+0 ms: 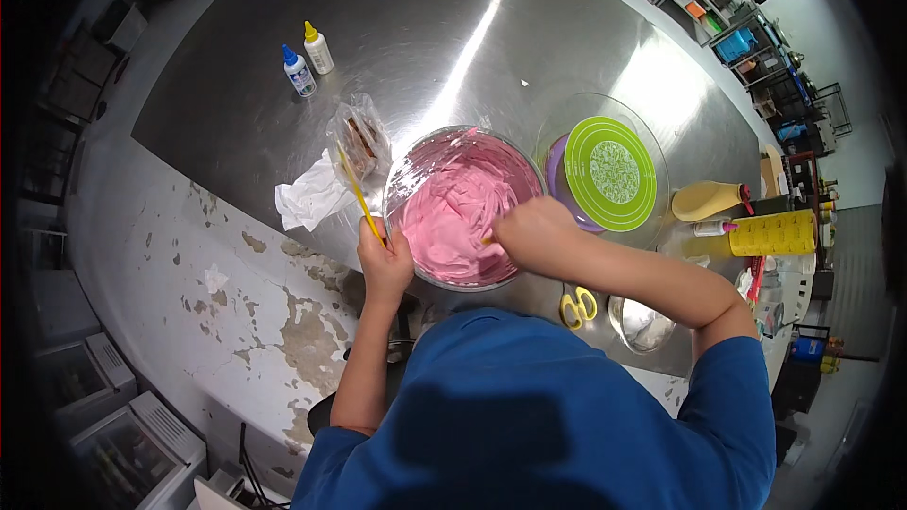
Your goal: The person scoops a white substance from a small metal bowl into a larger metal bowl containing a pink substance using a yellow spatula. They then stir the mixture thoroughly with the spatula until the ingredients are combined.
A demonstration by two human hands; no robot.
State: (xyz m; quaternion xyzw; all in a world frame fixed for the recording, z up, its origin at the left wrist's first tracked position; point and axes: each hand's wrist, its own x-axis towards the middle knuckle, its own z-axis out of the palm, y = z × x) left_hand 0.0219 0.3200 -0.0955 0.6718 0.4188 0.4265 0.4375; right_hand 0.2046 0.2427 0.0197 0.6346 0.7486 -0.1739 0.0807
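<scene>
A large metal bowl (533,156) in front of me holds thick pink cream (453,216), some of it smeared up the inner wall. My left hand (386,258) is at the bowl's left rim and holds a thin yellow stick-like tool (359,193) that points up and away. Over the bowl's right side, my right hand (535,237) is closed around a yellow handle (487,240), of which only a short end shows at the cream; the rest is hidden. Left of the bowl lie a clear plastic bag (361,134) with something brown inside and crumpled white paper (312,191).
Two small dropper bottles, blue-capped (299,73) and yellow-capped (318,49), stand on the steel table (234,85). At right are a green patterned disc (577,166), a squeeze bottle (701,200) and a yellow cylinder (772,232). Yellow-handled scissors (571,312) and a small metal bowl (641,326) lie near me.
</scene>
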